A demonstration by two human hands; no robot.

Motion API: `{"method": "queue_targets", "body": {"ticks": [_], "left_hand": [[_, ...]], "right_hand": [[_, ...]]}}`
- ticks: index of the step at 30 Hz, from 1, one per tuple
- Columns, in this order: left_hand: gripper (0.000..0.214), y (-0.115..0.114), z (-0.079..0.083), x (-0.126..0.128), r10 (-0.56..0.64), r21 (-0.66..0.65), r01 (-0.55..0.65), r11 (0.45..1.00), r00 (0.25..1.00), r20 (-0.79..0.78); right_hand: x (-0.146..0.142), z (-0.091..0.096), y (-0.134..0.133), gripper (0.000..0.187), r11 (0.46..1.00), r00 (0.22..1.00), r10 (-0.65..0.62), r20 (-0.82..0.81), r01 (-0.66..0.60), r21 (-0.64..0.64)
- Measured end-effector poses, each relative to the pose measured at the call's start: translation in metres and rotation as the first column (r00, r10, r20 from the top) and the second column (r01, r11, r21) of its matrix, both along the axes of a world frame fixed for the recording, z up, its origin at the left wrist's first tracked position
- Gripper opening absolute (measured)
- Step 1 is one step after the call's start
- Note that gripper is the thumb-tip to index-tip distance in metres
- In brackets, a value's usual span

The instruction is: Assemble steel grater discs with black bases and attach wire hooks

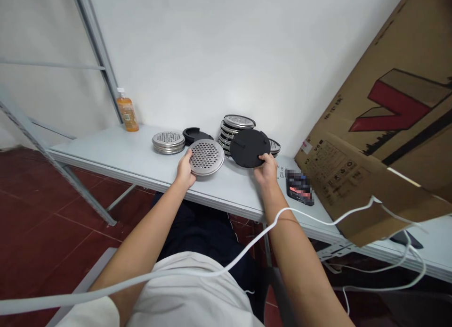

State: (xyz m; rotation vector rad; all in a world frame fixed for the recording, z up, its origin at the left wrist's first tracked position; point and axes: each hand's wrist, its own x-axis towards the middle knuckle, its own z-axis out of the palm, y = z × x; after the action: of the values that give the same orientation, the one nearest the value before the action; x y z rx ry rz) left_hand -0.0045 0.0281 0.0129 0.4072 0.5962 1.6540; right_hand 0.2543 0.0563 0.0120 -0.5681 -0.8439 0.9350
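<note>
A white cable point(197, 273) crosses the foreground nearest the camera, passing in front of both forearms.

The left hand point(185, 170) holds a perforated metal disc point(206, 156) by its left rim; the grip is closed on the rim, thumb uppermost. The right hand point(266, 169) holds a black disc point(249, 148) by its near right rim, grip likewise closed. Both discs are over the middle of the worktop point(106, 150), tilted toward the camera. Whether either touches the surface cannot be determined.

Status: the held discs are apart and not joined. Behind them, toward the back edge, the tall stack point(239, 122) shows metal and black layers together; these units appear finished. The low stack point(168, 138), to the left, shows perforated metal only and appears to remain outstanding. A black part point(192, 134) lies between the stacks, with no metal disc visible on it. A further perforated disc point(274, 146) is partly hidden behind the black disc. The number remaining cannot be counted.

Further out, small metal pieces point(281, 171) and a pixelated dark object point(300, 188) lie right of the right hand. A bottle point(127, 111) stands near the back left corner; a cardboard box point(381, 129) occupies the right end.
</note>
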Motion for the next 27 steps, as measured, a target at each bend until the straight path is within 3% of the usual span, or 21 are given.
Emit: {"method": "queue_targets", "body": {"ticks": [3,8,13,19,27], "left_hand": [[0.026,-0.002,0.002,-0.001,-0.030,-0.019,0.030,0.999,0.999,0.018],[0.027,-0.005,0.006,0.000,-0.064,-0.036,0.064,0.997,0.998,0.007],[0.028,-0.004,0.006,-0.002,-0.088,-0.063,0.087,0.994,0.996,-0.009],[0.030,0.001,0.001,-0.001,-0.128,-0.074,0.122,0.990,0.987,-0.094],[0.023,-0.001,-0.003,0.003,-0.112,-0.038,0.106,0.994,0.971,-0.213]], "right_hand": [[0.006,0.001,-0.004,0.026,0.995,0.979,-0.080,0.188,0.068,0.069],[0.002,-0.001,-0.009,0.012,0.959,0.769,-0.275,0.577,0.182,0.215],[0.005,0.003,-0.016,0.019,0.905,0.645,-0.414,0.642,0.218,0.365],[-0.021,0.009,-0.034,0.018,0.908,0.545,-0.347,0.764,-0.009,0.419],[-0.044,0.011,-0.049,0.019,0.886,0.566,-0.346,0.748,-0.066,0.460]]}}
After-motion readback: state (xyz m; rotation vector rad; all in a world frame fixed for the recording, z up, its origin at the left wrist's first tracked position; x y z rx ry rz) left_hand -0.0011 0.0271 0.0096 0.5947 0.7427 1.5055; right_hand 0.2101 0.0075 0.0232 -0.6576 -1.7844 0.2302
